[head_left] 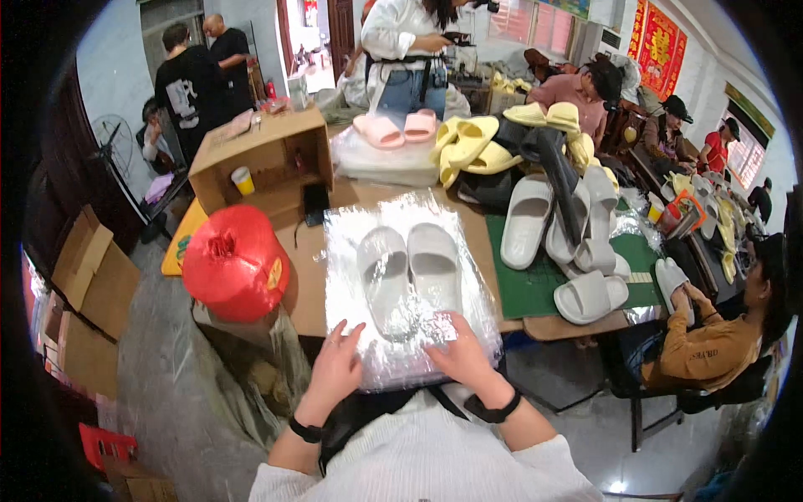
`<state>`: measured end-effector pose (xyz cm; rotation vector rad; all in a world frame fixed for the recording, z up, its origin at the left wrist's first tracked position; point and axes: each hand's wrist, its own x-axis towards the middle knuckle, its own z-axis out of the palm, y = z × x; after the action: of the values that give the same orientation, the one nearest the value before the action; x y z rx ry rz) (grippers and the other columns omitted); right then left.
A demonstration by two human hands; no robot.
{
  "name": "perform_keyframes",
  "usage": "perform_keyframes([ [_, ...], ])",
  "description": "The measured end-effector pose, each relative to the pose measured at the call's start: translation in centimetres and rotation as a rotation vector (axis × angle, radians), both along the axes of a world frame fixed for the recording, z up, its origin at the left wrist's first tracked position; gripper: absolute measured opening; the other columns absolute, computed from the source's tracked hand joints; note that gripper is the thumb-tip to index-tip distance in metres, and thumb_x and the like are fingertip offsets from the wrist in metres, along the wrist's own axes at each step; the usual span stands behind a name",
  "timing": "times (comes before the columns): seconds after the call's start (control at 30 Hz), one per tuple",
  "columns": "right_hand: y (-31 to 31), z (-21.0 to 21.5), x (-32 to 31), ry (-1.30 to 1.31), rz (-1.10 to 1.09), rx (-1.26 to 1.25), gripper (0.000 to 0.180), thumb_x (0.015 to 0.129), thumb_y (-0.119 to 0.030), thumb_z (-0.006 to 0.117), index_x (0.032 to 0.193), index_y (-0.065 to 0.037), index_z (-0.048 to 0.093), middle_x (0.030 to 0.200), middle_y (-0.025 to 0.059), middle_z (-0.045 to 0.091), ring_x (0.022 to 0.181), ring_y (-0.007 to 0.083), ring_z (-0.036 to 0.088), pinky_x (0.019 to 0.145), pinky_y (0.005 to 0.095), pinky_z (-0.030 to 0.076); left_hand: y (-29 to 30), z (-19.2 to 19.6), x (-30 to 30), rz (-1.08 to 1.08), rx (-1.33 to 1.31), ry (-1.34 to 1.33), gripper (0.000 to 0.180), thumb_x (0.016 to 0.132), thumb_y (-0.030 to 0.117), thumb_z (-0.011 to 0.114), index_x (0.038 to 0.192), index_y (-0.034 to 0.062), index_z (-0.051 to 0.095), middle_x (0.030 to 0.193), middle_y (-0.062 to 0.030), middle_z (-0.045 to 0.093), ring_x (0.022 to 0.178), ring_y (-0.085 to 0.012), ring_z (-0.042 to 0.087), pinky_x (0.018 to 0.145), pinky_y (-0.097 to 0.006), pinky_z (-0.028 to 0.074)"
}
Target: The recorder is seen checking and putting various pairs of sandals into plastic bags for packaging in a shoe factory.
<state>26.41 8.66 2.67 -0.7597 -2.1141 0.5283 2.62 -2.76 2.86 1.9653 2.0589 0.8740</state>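
A pair of light grey slide slippers (434, 266) lies side by side, toes away from me, on a stack of shiny clear plastic bags (351, 243) at the table's near edge. Glare on the film hides whether the slippers are inside the top bag. My left hand (338, 361) rests at the near left corner of the plastic, fingers spread. At the near right, my right hand (462, 351) touches the film close to the right slipper's heel, its fingers stretched out. Both wrists wear dark bands.
Left of the stack are a red bag-covered bundle (234, 263), a cardboard box (259, 163) and a phone (316, 205). Pink slippers (381, 131) sit at the back. Yellow slippers (473, 142) and loose grey ones (527, 222) pile up over a green mat (523, 293). A seated co-worker (711, 343) is at right.
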Motion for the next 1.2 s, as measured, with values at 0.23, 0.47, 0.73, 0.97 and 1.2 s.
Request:
perform_keyframes([
  [0.23,-0.2,0.5,10.3,-0.031,-0.199,-0.102,0.022,0.084,-0.004,0.071,0.106,-0.007,0.071,0.086,0.0078,0.069,0.061,0.0182,0.063,0.058,0.0293,0.051,-2.8,0.2,-2.2,-0.113,-0.019,-0.344,0.051,0.084,-0.001,0.059,0.134,0.0072,0.056,0.149,-0.0190,0.045,0.079,-0.0203,0.068,0.076,-0.032,0.054],
  [0.47,2.2,1.4,9.0,-0.373,0.146,0.148,0.042,0.078,-0.003,0.069,0.119,-0.013,0.065,0.146,0.0079,0.049,0.093,0.0271,0.065,0.075,0.0367,0.055,-3.6,-1.3,-3.1,-0.208,0.112,-0.230,0.055,0.076,-0.005,0.064,0.129,0.0095,0.062,0.145,-0.0120,0.053,0.110,-0.0282,0.063,0.091,-0.036,0.052],
  [0.73,3.3,-0.8,9.8,-0.146,0.196,-0.002,0.009,0.082,-0.010,0.072,0.089,-0.006,0.069,0.116,0.0079,0.071,0.076,0.0234,0.067,0.071,0.0326,0.056,-2.5,-3.0,-3.8,-0.318,0.242,0.150,0.032,0.075,-0.002,0.069,0.104,0.0107,0.071,0.135,-0.0056,0.061,0.111,-0.0308,0.060,0.093,-0.040,0.051],
  [0.97,5.7,-3.3,8.9,0.144,-0.060,-0.378,0.013,0.089,-0.013,0.070,0.086,-0.001,0.068,0.080,0.0122,0.071,0.062,0.0161,0.065,0.057,0.0281,0.049,0.8,-2.7,-2.8,-0.090,0.262,-0.360,0.006,0.090,0.007,0.060,0.090,0.0024,0.064,0.088,-0.0116,0.067,0.096,-0.0233,0.066,0.079,-0.032,0.050],
  [1.2,7.7,-3.5,5.3,-0.007,-0.489,-0.210,0.018,0.085,-0.023,0.072,0.081,-0.005,0.068,0.059,0.0066,0.064,0.054,0.0236,0.064,0.055,0.0366,0.050,6.2,-4.9,-2.5,0.298,-0.002,-0.664,0.021,0.092,0.020,0.066,0.084,0.0017,0.058,0.061,-0.0054,0.062,0.055,-0.0137,0.064,0.053,-0.029,0.045],
])
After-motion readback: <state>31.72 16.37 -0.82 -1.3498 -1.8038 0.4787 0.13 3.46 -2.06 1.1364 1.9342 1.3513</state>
